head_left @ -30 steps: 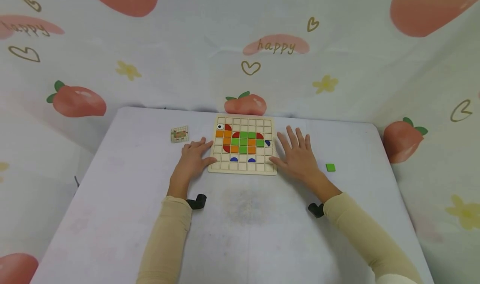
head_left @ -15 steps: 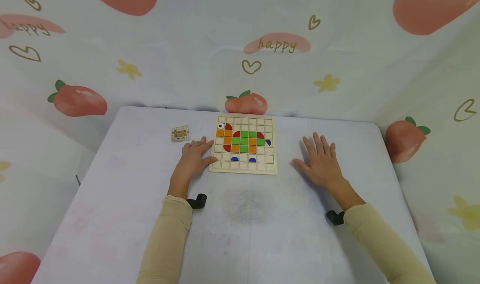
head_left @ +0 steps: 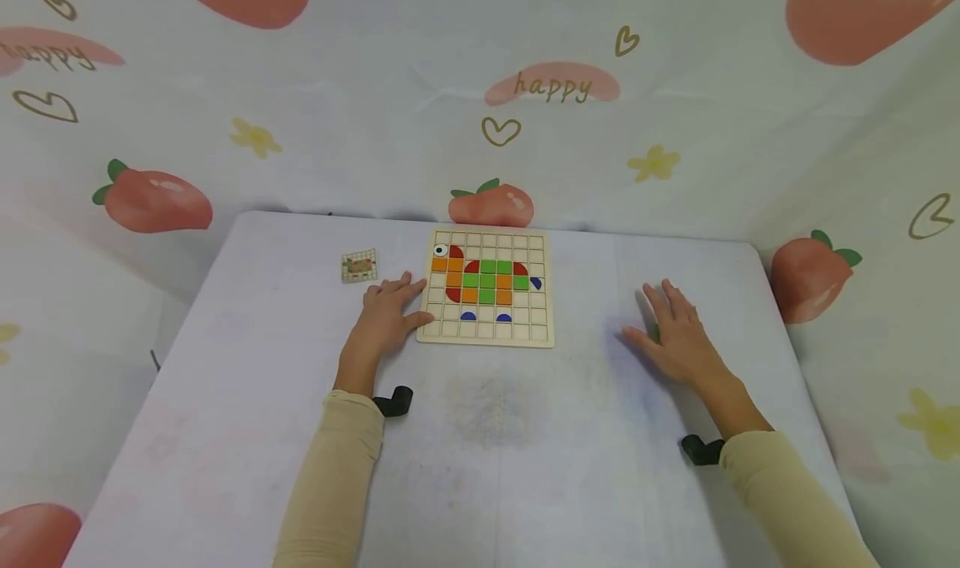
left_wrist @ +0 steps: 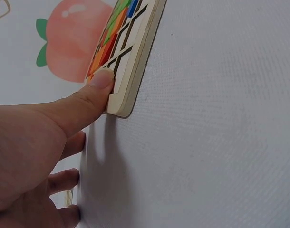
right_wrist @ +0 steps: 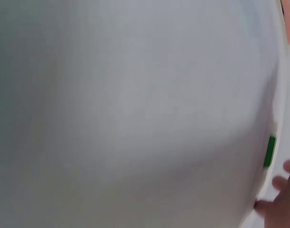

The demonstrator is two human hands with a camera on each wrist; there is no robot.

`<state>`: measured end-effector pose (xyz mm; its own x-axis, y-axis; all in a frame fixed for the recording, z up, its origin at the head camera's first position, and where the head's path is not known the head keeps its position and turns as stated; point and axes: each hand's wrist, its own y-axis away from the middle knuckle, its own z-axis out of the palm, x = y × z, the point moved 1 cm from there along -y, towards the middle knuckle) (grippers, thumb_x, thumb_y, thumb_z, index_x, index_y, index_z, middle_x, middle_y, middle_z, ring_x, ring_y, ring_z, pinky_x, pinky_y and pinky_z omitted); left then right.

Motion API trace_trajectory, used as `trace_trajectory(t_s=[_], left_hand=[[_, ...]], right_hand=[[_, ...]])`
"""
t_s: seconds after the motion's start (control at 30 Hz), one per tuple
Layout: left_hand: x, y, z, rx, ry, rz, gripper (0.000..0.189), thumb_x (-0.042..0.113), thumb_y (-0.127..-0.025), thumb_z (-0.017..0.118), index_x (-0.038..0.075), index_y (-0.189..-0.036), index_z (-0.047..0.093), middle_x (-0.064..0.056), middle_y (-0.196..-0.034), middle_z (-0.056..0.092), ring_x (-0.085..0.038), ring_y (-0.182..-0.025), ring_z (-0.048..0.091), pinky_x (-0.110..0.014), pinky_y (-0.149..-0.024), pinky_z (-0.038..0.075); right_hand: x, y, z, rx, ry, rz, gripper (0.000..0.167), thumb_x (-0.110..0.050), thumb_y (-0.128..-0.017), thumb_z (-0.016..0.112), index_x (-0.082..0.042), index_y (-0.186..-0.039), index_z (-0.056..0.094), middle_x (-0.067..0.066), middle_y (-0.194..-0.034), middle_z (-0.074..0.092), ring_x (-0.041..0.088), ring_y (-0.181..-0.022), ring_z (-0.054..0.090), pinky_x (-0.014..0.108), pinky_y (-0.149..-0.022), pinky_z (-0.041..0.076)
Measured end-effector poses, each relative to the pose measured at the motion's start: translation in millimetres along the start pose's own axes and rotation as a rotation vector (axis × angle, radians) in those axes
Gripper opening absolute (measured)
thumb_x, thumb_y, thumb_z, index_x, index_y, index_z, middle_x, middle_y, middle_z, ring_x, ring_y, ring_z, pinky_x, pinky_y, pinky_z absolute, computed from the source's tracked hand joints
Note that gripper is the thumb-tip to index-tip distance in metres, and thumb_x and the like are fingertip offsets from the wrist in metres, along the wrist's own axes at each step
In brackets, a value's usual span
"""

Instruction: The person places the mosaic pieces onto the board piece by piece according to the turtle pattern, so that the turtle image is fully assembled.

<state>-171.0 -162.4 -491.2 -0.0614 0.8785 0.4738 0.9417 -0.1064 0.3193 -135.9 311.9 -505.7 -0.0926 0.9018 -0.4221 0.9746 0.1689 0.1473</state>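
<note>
A wooden grid board point(head_left: 525, 341) lies flat near the back of the table, holding green, orange and red tiles point(head_left: 487, 282), blue half-round pieces point(head_left: 504, 318) and a white eye piece point(head_left: 441, 251). My left hand point(head_left: 381, 322) rests at the board's left side; in the left wrist view its thumb point(left_wrist: 95, 88) presses on the board's corner, with the other fingers spread beside it. Off to the right, my right hand point(head_left: 678, 343) is spread over a green square tile point(head_left: 656, 332), partly hidden by it. The right wrist view shows this green tile point(right_wrist: 269, 152) in front of the fingers.
A small pattern card point(head_left: 359, 266) lies left of the board, beyond my left fingertips. Behind the white-covered table point(head_left: 487, 485) hangs a cloth printed with peaches and hearts. Black camera mounts point(head_left: 395, 401) sit at both wrists.
My right hand has left the board's right edge and moved right, ending over the green tile. My left hand and the board have stayed put.
</note>
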Motion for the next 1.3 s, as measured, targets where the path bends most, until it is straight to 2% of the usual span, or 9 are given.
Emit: trace_trajectory(t_s=[0.23, 0.6, 0.67, 0.77, 0.83, 0.9, 0.93, 1.1, 1.3], left_hand=[[1.0, 1.2, -1.3, -0.004, 0.008, -0.015, 0.077, 0.044, -0.094, 0.071, 0.029, -0.16, 0.035, -0.004, -0.172, 0.02, -0.045, -0.158, 0.011, -0.065, -0.123, 0.027], [2.8, 0.3, -2.0, -0.011, 0.009, -0.018, 0.076, 0.044, -0.095, 0.071, 0.029, -0.16, 0.035, -0.003, -0.173, 0.019, -0.044, -0.158, 0.009, -0.065, -0.123, 0.025], [2.5, 0.2, -2.1, -0.011, 0.008, -0.017, 0.076, 0.044, -0.095, 0.07, 0.029, -0.16, 0.035, -0.004, -0.173, 0.019, -0.044, -0.158, 0.009, -0.065, -0.123, 0.025], [2.3, 0.6, -2.0, -0.014, 0.008, -0.016, 0.076, 0.044, -0.095, 0.07, 0.028, -0.16, 0.035, -0.004, -0.173, 0.019, -0.045, -0.158, 0.01, -0.066, -0.123, 0.025], [1.6, 0.8, -1.6, -0.014, 0.012, -0.018, 0.076, 0.044, -0.095, 0.071, 0.028, -0.16, 0.035, -0.004, -0.173, 0.02, -0.045, -0.157, 0.011, -0.066, -0.123, 0.026], [0.7, 1.0, -1.2, -0.015, 0.012, -0.018, 0.076, 0.044, -0.094, 0.071, 0.029, -0.16, 0.035, -0.004, -0.172, 0.02, -0.045, -0.157, 0.011, -0.066, -0.123, 0.026], [0.1, 0.9, -0.9, -0.016, 0.01, -0.017, 0.076, 0.044, -0.094, 0.071, 0.029, -0.16, 0.035, -0.005, -0.172, 0.02, -0.046, -0.157, 0.011, -0.066, -0.122, 0.026], [-2.8, 0.1, -0.1, -0.007, 0.005, -0.015, 0.077, 0.044, -0.094, 0.071, 0.029, -0.16, 0.035, -0.005, -0.172, 0.02, -0.045, -0.157, 0.011, -0.066, -0.123, 0.025], [-1.8, -1.5, 0.0, -0.009, 0.01, -0.008, 0.076, 0.044, -0.094, 0.071, 0.029, -0.16, 0.035, -0.004, -0.172, 0.02, -0.045, -0.158, 0.011, -0.066, -0.123, 0.024]], right_hand=[[20, 4.2, -14, -0.078, -0.132, 0.004, 0.094, -0.053, -0.097, 0.064, -0.011, -0.165, 0.015, 0.027, -0.169, 0.015, 0.054, -0.154, 0.015, 0.075, -0.117, 0.02], [36, 11.5, -29, -0.084, -0.317, -0.035, 0.063, -0.033, -0.09, 0.079, -0.009, -0.143, 0.053, 0.019, -0.168, 0.028, 0.047, -0.156, 0.017, 0.07, -0.121, 0.016], [37, 12.7, -28, -0.072, -0.323, -0.058, 0.056, -0.029, -0.091, 0.078, -0.008, -0.138, 0.056, 0.02, -0.167, 0.029, 0.048, -0.156, 0.019, 0.05, -0.13, 0.015], [37, 14.1, -29, -0.072, -0.332, -0.075, 0.046, -0.024, -0.092, 0.077, -0.008, -0.13, 0.059, 0.022, -0.166, 0.03, 0.049, -0.155, 0.019, 0.045, -0.13, 0.013], [38, 13.7, -28, -0.068, -0.329, -0.083, 0.039, -0.021, -0.092, 0.077, -0.006, -0.125, 0.061, 0.024, -0.165, 0.031, 0.05, -0.154, 0.019, 0.048, -0.13, 0.014], [37, 12.7, -27, -0.071, -0.329, -0.081, 0.035, -0.019, -0.093, 0.075, -0.005, -0.122, 0.062, 0.025, -0.165, 0.03, 0.052, -0.154, 0.019, 0.069, -0.122, 0.015], [36, 11.8, -26, -0.065, -0.32, -0.086, 0.033, -0.019, -0.094, 0.075, -0.004, -0.121, 0.062, 0.027, -0.164, 0.031, 0.053, -0.153, 0.019, 0.072, -0.12, 0.016], [31, 6.4, -22, -0.005, -0.257, -0.109, 0.027, -0.012, -0.093, 0.074, -0.002, -0.115, 0.062, 0.032, -0.158, 0.037, 0.057, -0.148, 0.027, 0.074, -0.116, 0.022], [19, -0.6, -17, 0.14, -0.186, -0.165, 0.025, -0.004, -0.088, 0.076, 0.004, -0.109, 0.064, 0.035, -0.14, 0.054, 0.056, -0.132, 0.043, 0.072, -0.108, 0.031]])
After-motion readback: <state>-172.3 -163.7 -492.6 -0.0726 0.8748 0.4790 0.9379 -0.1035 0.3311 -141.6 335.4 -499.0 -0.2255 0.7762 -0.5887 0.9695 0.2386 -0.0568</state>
